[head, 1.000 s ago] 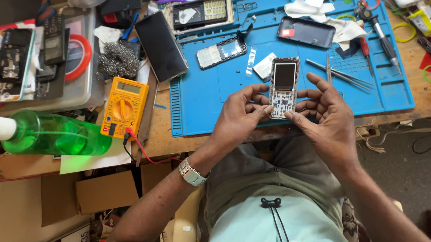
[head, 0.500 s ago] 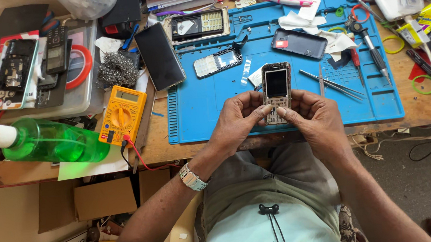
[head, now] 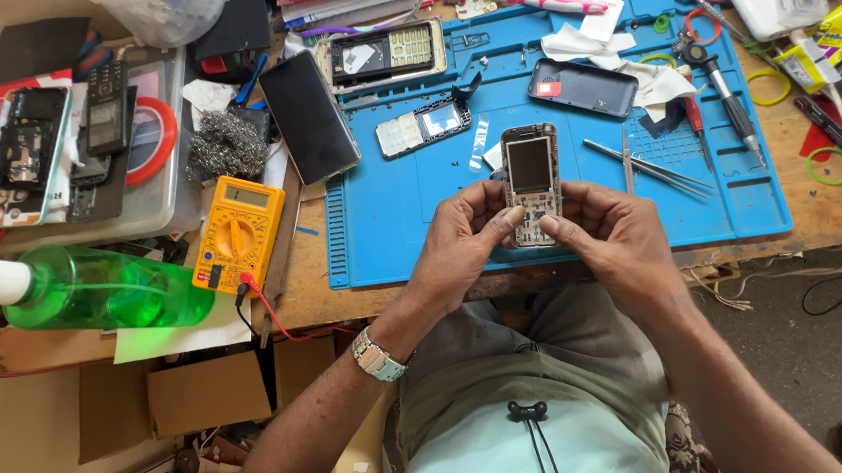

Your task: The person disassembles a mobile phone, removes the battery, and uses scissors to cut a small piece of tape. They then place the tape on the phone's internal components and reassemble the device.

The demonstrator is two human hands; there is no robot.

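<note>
Two hands: we see both on one small keypad phone (head: 532, 185), held upright over the near edge of the blue mat (head: 381, 219).
Left hand (head: 460, 239): fingers curled around the phone's left side, thumb pressing on the keypad area; clamped on it.
Right hand (head: 616, 234): wrapped on the phone's right side, thumb tip meeting the lower keys; also clamped.
Doing it well: we judge even thumb pressure from both sides matters, keeping the body square so the front seats flush; no twisting, the shell looks thin.
Phone: hard plastic, rectangular, dark glossy screen above, pale keypad below, frame looks bare.
Mat: rubbery, ribbed rim, shallow trays at far side.
Tweezers (head: 646, 166): slim bare metal, lying just right of the phone.
Screwdriver (head: 718, 82): dark handle, far right on mat.
Multimeter (head: 237, 230): yellow, blocky, round dial, left of mat, red lead trailing near.
Spray bottle (head: 103, 290): green translucent plastic, on its side, far left.
Back cover (head: 582, 87): dark, smooth, rounded corners, far on mat.
</note>
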